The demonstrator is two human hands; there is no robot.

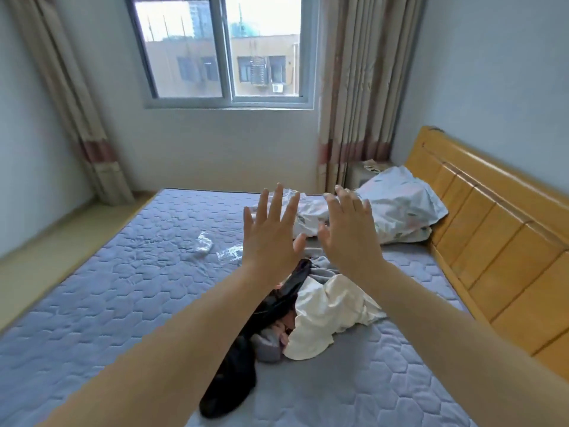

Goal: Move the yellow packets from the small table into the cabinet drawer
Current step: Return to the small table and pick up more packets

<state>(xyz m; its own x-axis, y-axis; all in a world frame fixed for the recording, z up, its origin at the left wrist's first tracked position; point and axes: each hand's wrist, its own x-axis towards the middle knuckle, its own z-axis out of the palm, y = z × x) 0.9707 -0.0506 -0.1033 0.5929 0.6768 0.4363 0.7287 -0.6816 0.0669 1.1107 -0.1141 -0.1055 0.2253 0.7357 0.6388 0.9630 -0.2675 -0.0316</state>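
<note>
My left hand (271,234) and my right hand (348,232) are both raised in front of me over a bed, backs toward me, fingers spread, holding nothing. They sit side by side with a narrow gap between them. No yellow packets, small table or cabinet drawer appear in this view.
A blue quilted mattress (123,288) fills the lower frame. On it lie a heap of white, grey and black clothes (308,315), a patterned pillow (397,208) and clear plastic wrappers (203,245). A wooden headboard (492,241) runs along the right. A window (221,47) and curtains stand ahead.
</note>
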